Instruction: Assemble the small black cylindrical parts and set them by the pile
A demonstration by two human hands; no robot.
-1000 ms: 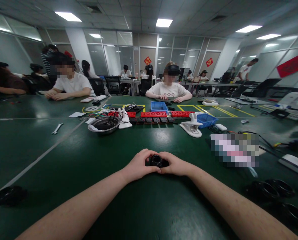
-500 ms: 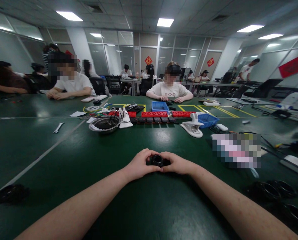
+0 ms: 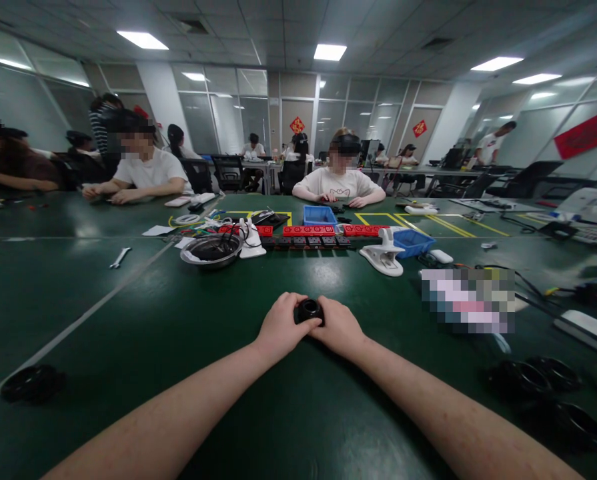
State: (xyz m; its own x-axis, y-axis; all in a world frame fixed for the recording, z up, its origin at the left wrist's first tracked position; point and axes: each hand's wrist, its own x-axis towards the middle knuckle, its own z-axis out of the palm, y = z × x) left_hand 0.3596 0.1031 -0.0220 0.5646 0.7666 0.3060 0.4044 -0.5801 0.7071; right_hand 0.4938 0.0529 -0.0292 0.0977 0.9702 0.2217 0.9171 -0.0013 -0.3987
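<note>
Seated worker at the green table (image 3: 128, 313). Left hand (image 3: 281, 327) and right hand (image 3: 339, 328) meet above the table surface, fingers curled and pinching a small black ring-shaped part (image 3: 309, 310) from either side; the part sits between the fingertips, its round opening facing up. Beyond the hands: a metal bowl (image 3: 211, 251), a row of red blocks (image 3: 308, 230), a blue bin (image 3: 319, 214), a white clamp (image 3: 385, 253). Black rings (image 3: 533, 380) lie well apart at right

The left hand (image 3: 281, 327) and right hand (image 3: 339, 327) clasp a small black ring-shaped part (image 3: 309, 309) above the green table (image 3: 278, 407).
</note>
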